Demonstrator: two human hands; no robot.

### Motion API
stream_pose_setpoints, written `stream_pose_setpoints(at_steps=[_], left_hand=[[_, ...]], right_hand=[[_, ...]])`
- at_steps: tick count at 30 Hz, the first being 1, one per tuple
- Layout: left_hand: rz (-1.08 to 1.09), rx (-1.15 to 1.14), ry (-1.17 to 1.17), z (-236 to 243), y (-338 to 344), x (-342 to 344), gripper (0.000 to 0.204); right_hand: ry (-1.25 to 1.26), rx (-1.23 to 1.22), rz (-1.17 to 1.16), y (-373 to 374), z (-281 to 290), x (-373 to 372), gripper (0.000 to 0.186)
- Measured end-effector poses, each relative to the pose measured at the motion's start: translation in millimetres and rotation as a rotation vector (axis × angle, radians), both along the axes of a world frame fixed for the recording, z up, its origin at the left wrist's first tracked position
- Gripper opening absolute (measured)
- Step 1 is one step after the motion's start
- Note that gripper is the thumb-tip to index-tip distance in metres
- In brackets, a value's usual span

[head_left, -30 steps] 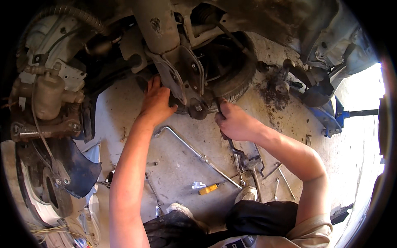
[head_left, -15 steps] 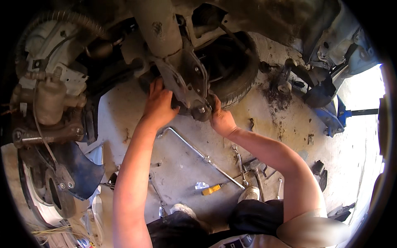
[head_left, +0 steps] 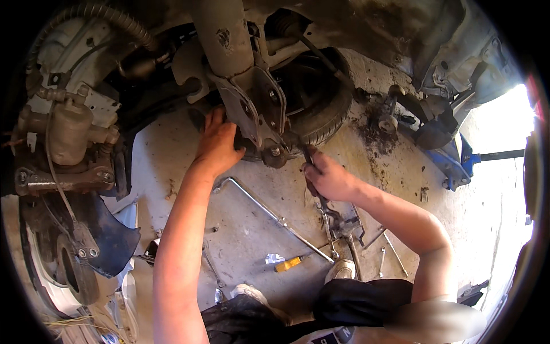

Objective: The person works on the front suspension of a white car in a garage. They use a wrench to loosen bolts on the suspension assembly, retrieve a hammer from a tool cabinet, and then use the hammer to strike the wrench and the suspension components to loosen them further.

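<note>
A strut tube (head_left: pixel 222 43) hangs down from the top, ending in a rusty two-plate bracket (head_left: pixel 243 112). Below the bracket sits a round joint with a bolt (head_left: pixel 275 152). My left hand (head_left: pixel 217 143) lies just left of the bracket, fingers bent up against a dark suspension part (head_left: pixel 197 117), thumb spread toward the joint; part of its grip is hidden. To the right of the joint, my right hand (head_left: pixel 329 176) is closed around a dark metal rod (head_left: pixel 312 157). The rod's upper end comes close to the bracket's lower edge, and its lower part slants toward my feet.
A tire (head_left: pixel 329 123) lies behind the bracket. On the floor are a long breaker bar (head_left: pixel 269 212), a yellow-handled screwdriver (head_left: pixel 288 264), a hammer (head_left: pixel 347 229) and several wrenches. A brake caliper (head_left: pixel 69 137) hangs left; a blue jack (head_left: pixel 458 163) stands right.
My right hand has drawn back from the bracket, down and to the right, and the dark rod now shows in its grip. My left hand stays at nearly the same place.
</note>
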State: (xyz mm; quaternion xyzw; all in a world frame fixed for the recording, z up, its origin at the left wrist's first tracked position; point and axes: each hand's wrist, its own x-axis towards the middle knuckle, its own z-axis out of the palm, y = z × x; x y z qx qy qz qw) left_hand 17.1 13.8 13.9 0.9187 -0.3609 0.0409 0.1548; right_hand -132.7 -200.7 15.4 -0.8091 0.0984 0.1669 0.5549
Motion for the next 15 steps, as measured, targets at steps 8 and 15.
stream_pose_setpoints(at_steps=[8,15], left_hand=[[0.036,0.056,0.043,3,0,-1,0.068],[0.01,0.037,0.015,3,1,0,0.068]], right_hand=[[0.141,0.124,-0.057,-7,19,7,0.019],[0.222,0.024,0.085,-20,56,33,0.021]])
